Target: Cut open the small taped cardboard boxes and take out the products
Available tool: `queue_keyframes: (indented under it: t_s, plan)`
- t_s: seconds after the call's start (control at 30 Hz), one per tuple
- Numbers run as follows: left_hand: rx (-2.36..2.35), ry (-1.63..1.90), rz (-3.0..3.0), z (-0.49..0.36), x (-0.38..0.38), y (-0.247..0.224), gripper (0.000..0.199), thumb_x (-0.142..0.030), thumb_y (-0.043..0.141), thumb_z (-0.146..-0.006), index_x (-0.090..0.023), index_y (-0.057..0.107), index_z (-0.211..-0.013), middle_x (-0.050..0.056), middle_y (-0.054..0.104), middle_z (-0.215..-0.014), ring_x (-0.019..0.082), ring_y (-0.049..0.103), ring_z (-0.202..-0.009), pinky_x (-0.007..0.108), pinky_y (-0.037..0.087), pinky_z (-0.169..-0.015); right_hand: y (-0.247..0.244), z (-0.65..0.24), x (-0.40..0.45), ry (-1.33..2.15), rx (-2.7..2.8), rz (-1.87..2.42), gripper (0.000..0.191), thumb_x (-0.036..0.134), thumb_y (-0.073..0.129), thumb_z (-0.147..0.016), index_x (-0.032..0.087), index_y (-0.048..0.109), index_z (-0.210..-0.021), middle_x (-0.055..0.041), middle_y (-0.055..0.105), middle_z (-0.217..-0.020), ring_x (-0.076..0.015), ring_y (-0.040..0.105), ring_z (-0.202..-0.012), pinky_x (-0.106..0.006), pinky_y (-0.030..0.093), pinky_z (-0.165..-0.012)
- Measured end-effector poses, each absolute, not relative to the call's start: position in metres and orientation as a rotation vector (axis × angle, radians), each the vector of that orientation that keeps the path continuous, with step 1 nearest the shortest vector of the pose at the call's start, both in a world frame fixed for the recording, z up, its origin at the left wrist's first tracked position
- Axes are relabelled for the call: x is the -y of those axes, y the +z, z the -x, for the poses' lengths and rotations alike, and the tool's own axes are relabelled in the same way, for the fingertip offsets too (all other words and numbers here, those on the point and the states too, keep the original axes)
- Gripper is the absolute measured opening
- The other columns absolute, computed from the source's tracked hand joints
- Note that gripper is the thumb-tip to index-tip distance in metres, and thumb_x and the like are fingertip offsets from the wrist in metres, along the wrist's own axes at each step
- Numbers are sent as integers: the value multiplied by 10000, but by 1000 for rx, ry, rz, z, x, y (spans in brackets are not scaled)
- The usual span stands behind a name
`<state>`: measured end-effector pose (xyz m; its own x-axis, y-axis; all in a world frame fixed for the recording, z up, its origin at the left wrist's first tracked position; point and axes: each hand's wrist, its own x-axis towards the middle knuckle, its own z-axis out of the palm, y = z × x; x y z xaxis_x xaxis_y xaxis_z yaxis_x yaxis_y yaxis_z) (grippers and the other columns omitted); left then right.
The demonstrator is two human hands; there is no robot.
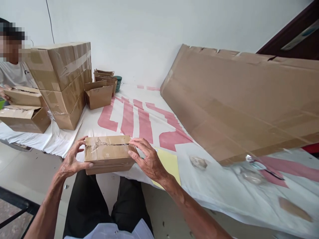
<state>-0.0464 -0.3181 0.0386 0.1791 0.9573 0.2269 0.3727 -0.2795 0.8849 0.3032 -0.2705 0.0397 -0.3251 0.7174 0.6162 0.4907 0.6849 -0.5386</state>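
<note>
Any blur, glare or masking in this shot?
Head view: the box between left hand and right hand is fairly sharp; tape on the stacked boxes catches pale glare; the brown patch at lower right is smeared; a co-worker's head is pixelated.

Taped brown box (109,158) — top seam ragged.

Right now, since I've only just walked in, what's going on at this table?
A person has their left hand and right hand at opposite ends of a small cardboard box at the table's near edge. A ragged, slightly gaping seam runs along its top. Left of it, a stack of taped boxes stands on the white cloth. At the far left, a co-worker's hand is at another box.
</note>
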Motion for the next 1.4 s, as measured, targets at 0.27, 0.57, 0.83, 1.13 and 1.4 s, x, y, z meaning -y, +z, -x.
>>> queue_keyframes:
  t_s: [0.27,0.57,0.83,1.13,1.4]
  plan:
    - [-1321,1088,-1791,40,327,36,769,-520,961,-714,-309,626,-1372,169,402,-1682,453,406,-1576,629,504,-1161,51,-303,273,265,2024,908,194,331,630,-1074,238,735,-1208,-117,729,-1213,-286,707,-1166,-483,629,-1001]
    - [-1238,1188,-2071,20,334,40,796,-386,943,-788,-333,542,-1474,155,422,-1612,403,438,-1556,628,454,-1236,89,-250,285,217,2312,681,262,179,680,-1006,190,736,-1261,-142,734,-1260,-309,680,-1187,-535,608,-1047]
    - [-1210,1218,-2136,6,337,46,843,-371,956,-759,-320,507,-1470,158,424,-1537,407,446,-1515,610,478,-1212,84,-249,289,318,2288,661,338,183,668,-1003,211,709,-1337,-133,711,-1289,-286,684,-1237,-479,601,-1086]
    - [-1200,1189,-2118,-20,332,66,956,-540,1010,-666,-287,527,-1450,177,450,-1526,444,446,-1504,615,452,-1230,73,-279,273,393,2133,830,277,329,606,-1064,262,728,-1303,-122,734,-1281,-296,692,-1248,-515,580,-1109]
    - [-1223,1164,-2052,-24,330,72,1131,-759,972,-601,-291,517,-1526,191,463,-1526,462,471,-1486,660,444,-1228,39,-324,237,365,1880,1069,374,501,508,-1102,226,745,-1191,-139,743,-1211,-297,706,-1177,-489,590,-1044]
